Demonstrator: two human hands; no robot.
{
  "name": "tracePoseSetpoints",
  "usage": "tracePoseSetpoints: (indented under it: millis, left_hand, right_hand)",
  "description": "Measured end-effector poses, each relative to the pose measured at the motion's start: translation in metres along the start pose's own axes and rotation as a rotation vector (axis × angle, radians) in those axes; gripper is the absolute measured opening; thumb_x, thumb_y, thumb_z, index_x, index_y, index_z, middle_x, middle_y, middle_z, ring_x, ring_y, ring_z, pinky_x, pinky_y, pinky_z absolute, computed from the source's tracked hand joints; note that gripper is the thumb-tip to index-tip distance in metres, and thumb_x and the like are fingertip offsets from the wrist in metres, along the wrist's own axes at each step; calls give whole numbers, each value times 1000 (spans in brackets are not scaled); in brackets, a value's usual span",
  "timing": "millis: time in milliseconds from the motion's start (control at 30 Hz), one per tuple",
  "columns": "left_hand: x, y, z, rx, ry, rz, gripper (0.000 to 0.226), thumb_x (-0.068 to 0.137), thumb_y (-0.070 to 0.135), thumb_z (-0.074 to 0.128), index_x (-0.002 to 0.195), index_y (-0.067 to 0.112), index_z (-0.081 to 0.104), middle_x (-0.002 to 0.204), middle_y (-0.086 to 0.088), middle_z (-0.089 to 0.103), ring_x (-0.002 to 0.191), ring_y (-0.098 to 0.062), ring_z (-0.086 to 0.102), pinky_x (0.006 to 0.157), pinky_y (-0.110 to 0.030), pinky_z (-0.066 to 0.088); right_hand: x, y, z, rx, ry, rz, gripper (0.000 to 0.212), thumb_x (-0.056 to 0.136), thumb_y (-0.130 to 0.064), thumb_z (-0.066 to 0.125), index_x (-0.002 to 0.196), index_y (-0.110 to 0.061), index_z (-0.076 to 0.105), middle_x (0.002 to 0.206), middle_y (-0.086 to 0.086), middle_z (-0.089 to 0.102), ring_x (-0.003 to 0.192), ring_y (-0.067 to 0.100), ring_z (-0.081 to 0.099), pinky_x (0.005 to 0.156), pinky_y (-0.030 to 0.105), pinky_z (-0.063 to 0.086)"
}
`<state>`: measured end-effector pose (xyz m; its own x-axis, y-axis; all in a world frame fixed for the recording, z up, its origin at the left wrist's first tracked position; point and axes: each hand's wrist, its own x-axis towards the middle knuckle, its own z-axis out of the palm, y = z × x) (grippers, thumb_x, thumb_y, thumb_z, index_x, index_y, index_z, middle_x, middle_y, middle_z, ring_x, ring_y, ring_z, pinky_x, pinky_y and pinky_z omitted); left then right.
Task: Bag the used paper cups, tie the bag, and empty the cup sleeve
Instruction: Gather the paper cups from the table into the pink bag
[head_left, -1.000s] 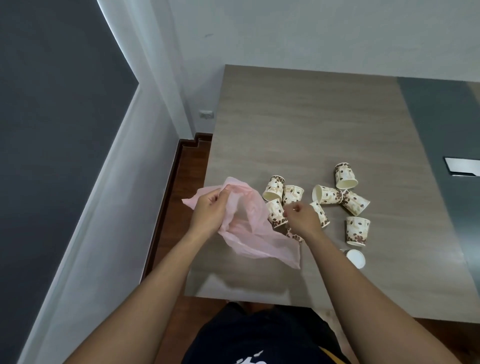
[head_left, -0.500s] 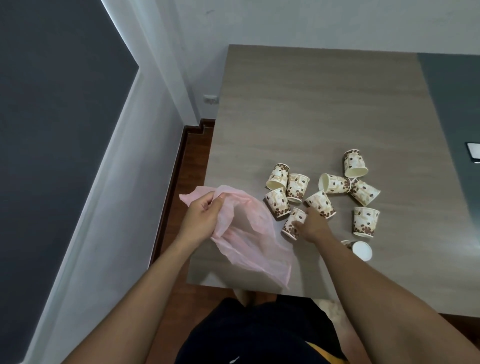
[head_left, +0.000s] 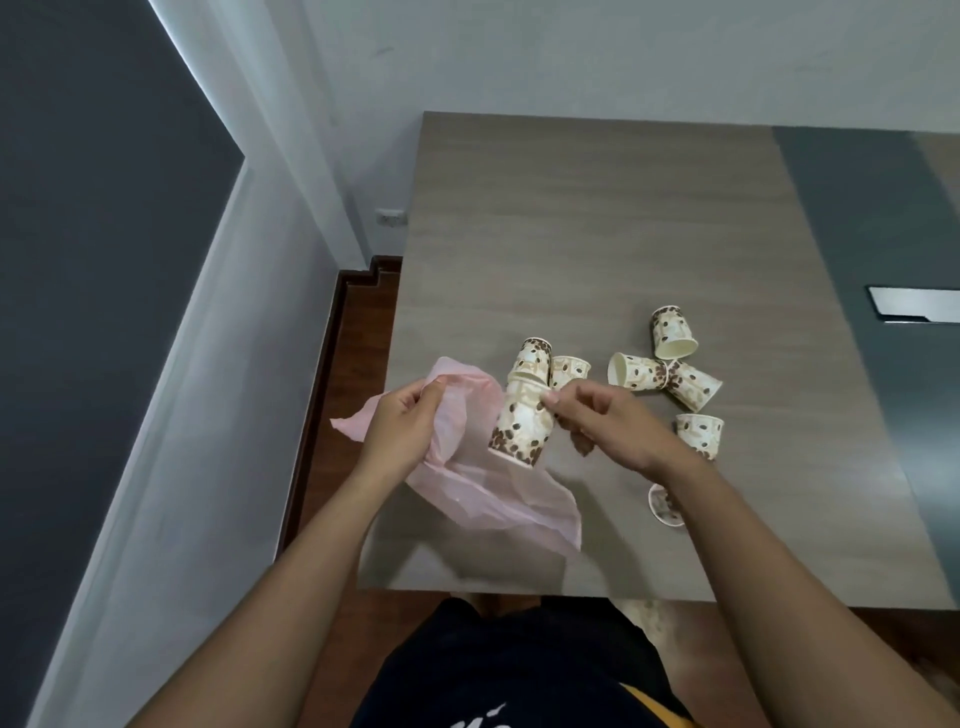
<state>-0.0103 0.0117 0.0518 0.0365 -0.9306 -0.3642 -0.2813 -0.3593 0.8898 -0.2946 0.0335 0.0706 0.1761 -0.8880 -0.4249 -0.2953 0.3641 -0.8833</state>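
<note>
My left hand grips the rim of a thin pink plastic bag that drapes over the table's near left corner. My right hand pinches a paper cup with a coffee-bean print and holds it right at the bag's mouth, base toward me. Several more of the same cups lie scattered on the table: two behind the held cup, three in a cluster at the right, one upright, and one partly hidden under my right forearm.
The wood-grain table has a dark grey strip on its right side with a metal cable hatch. White walls and a dark panel stand to the left, with wooden floor between wall and table.
My right hand picked a cup off the table and lifted it left to the bag's opening. My left hand kept its hold on the bag.
</note>
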Motion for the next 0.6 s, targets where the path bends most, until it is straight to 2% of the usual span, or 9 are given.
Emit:
tracePoseSetpoints:
  millis: [67, 133, 200, 300, 367, 433, 467, 533, 600]
  left_hand:
    - [0, 7, 5, -5, -13, 11, 45, 112, 41, 59, 98, 2, 75, 82, -4, 56, 79, -13, 54, 74, -34, 42]
    - [-1, 14, 10, -14, -30, 5, 40, 112, 41, 59, 99, 9, 78, 79, -3, 54, 75, -11, 51, 70, -32, 40]
    - [-4, 20, 16, -40, -48, -1, 37, 113, 40, 58, 105, 11, 81, 80, -2, 57, 74, -10, 51, 69, -29, 41]
    - [-9, 28, 20, -98, -74, -23, 29, 112, 39, 60, 109, 26, 85, 95, 11, 78, 92, -5, 68, 83, -24, 51]
    - [-12, 30, 20, -125, -80, -53, 28, 110, 44, 61, 109, 34, 87, 109, 12, 84, 109, -10, 75, 97, -32, 57]
    - [-14, 32, 22, -178, -81, -85, 28, 108, 45, 62, 111, 34, 87, 115, 6, 85, 118, -18, 76, 105, -41, 58]
    - [-14, 32, 21, -178, -69, -84, 28, 108, 44, 62, 109, 34, 88, 115, 4, 85, 118, -20, 76, 106, -42, 58]
    - [-16, 35, 22, -142, -58, -77, 29, 109, 44, 62, 105, 33, 88, 112, 1, 85, 113, -20, 76, 99, -38, 58]
    - [-16, 31, 20, -117, -44, -82, 31, 109, 43, 62, 103, 27, 88, 107, -6, 85, 102, -19, 77, 86, -33, 56]
  right_hand:
    - [-2, -11, 16, -176, -55, -59, 37, 100, -53, 75, 89, -18, 71, 66, -7, 59, 60, 14, 52, 62, 28, 43]
    - [6, -8, 37, -427, -40, -113, 36, 100, -55, 73, 90, -20, 70, 67, -11, 58, 59, 6, 50, 59, 24, 39]
    - [16, -2, 61, -560, -7, -101, 30, 103, -49, 70, 92, -21, 68, 73, -12, 62, 68, 6, 57, 61, 22, 39]
    - [40, 12, 92, -582, 9, 31, 24, 104, -34, 60, 99, -13, 71, 91, 1, 74, 86, 27, 66, 70, 35, 43]
    - [58, 23, 106, -585, -11, 123, 28, 103, -34, 58, 103, -10, 73, 101, 9, 78, 88, 31, 66, 73, 36, 46]
    - [69, 35, 110, -568, -23, 192, 31, 100, -39, 62, 107, -11, 74, 105, 11, 78, 94, 32, 70, 80, 39, 55]
    - [74, 39, 115, -559, -39, 218, 35, 100, -42, 63, 111, -10, 74, 109, 11, 78, 100, 32, 71, 88, 41, 58]
    - [77, 46, 115, -563, -73, 250, 43, 104, -45, 60, 122, -8, 71, 117, 9, 75, 111, 32, 69, 98, 40, 55]
    - [77, 49, 116, -522, -86, 253, 57, 99, -53, 55, 131, -7, 65, 116, 6, 71, 113, 31, 70, 91, 35, 51]
